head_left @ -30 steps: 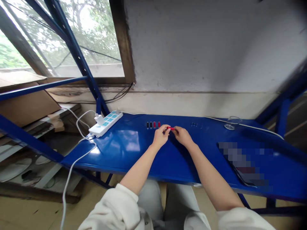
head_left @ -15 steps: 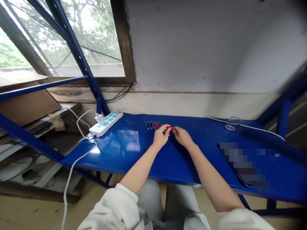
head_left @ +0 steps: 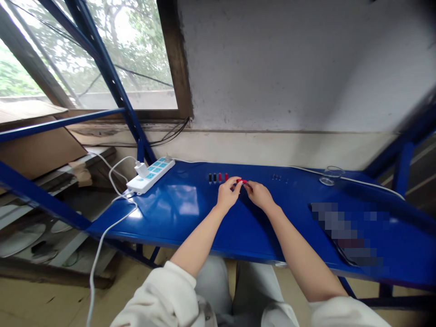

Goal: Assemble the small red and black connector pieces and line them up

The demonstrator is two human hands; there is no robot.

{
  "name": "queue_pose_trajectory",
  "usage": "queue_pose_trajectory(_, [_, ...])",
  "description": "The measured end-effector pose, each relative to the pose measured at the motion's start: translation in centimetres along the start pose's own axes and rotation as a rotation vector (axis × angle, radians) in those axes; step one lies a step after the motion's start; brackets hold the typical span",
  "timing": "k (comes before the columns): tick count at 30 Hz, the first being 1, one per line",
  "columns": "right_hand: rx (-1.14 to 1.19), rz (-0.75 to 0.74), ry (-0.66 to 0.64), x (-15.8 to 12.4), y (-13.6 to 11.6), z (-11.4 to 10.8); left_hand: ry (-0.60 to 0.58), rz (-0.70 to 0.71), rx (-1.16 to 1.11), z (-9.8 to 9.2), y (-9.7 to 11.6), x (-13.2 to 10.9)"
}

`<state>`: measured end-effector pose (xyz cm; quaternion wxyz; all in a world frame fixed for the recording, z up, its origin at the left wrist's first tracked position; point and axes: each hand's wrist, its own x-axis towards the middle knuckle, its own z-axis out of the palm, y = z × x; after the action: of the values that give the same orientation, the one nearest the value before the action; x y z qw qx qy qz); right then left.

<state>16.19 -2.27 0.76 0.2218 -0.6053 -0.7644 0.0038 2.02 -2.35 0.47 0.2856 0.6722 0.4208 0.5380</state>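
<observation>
Above the middle of the blue tabletop, my left hand pinches one end of a small red cylinder, which resembles a banana plug. My right hand has its thumb and fingers closed at the other end, partly covering it. Just left of my hands stand two black cylinders and two red cylinders in a row, with paler lower ends. Several tiny metallic pieces lie to the right, too small to name.
A white power strip with a plug and cable lies at the left end. A clear round dish sits at the back right, near a white cable. A dark flat object, partly pixelated, lies at the right. Blue frame posts flank the table.
Both hands stay in nearly the same place. My right fingertips have shifted slightly at the end of the red cylinder, and a little less of it shows.
</observation>
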Motion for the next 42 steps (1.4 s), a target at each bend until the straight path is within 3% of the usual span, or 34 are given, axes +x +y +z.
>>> queue_pose_trajectory(6, [-0.012,0.032,0.017,-0.1,0.0,-0.4,-0.014,-0.037,0.039,0.2,-0.5,0.0])
queue_pose_trajectory(13, [0.056,0.025,0.047,0.0,-0.3,-0.5,-0.117,-0.039,0.148,0.3,-1.1,-0.1])
queue_pose_trajectory(27, [0.079,0.038,0.016,0.0,-0.8,-0.1,-0.107,-0.06,0.18,0.1,-0.4,0.0])
queue_pose_trajectory(36, [0.408,0.167,0.102,2.2,-0.1,2.4,0.001,-0.07,0.192,-0.2,-0.5,0.3])
queue_pose_trajectory(42, [0.382,0.137,0.041,4.2,0.3,3.4,0.083,-0.115,0.091,-0.4,-0.2,0.6])
